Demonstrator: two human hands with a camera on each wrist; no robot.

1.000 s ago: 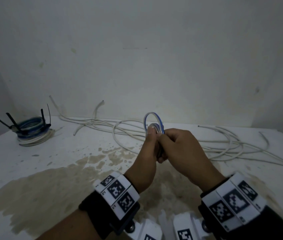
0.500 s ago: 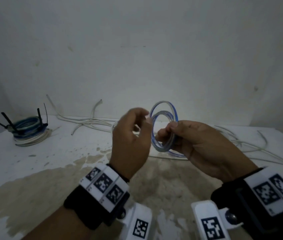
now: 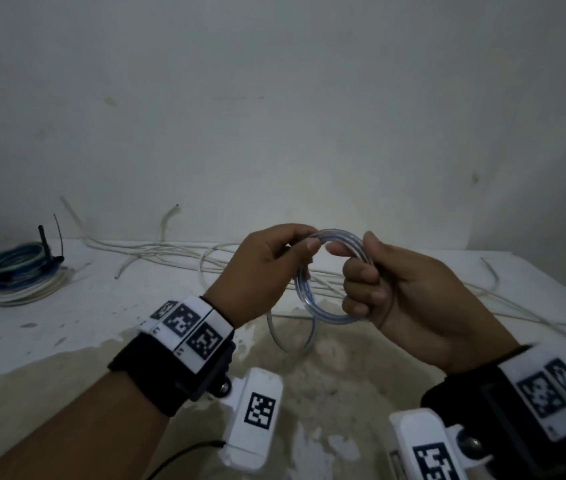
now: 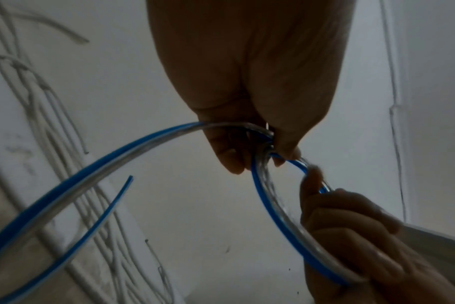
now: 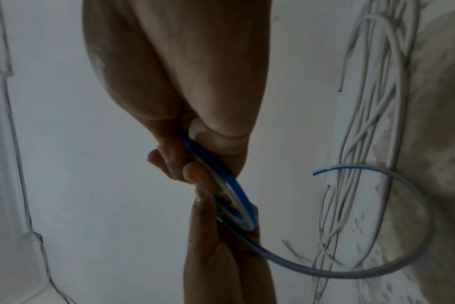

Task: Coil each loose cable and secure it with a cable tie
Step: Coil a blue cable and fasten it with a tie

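A blue-and-clear flat cable [image 3: 312,306] is wound into a small coil held in the air above the table. My left hand [image 3: 295,244] pinches the coil's top between thumb and fingers [image 4: 231,158]. My right hand [image 3: 361,271] grips the coil's right side with curled fingers [image 5: 192,170]. A loose tail of the cable [image 5: 377,265] curves down below the coil; its cut end [image 4: 129,177] hangs free. Behind the hands, loose white cables [image 3: 177,252] lie tangled along the wall.
At the far left sit finished coils [image 3: 20,271], blue on white, with black cable ties [image 3: 44,240] sticking up. The white table [image 3: 67,327] has a large brownish stain in front. A bare wall stands close behind.
Both hands moved apart along the coil, which has turned and grown wider. My left hand went from the coil's side to its top; my right hand now wraps the right side.
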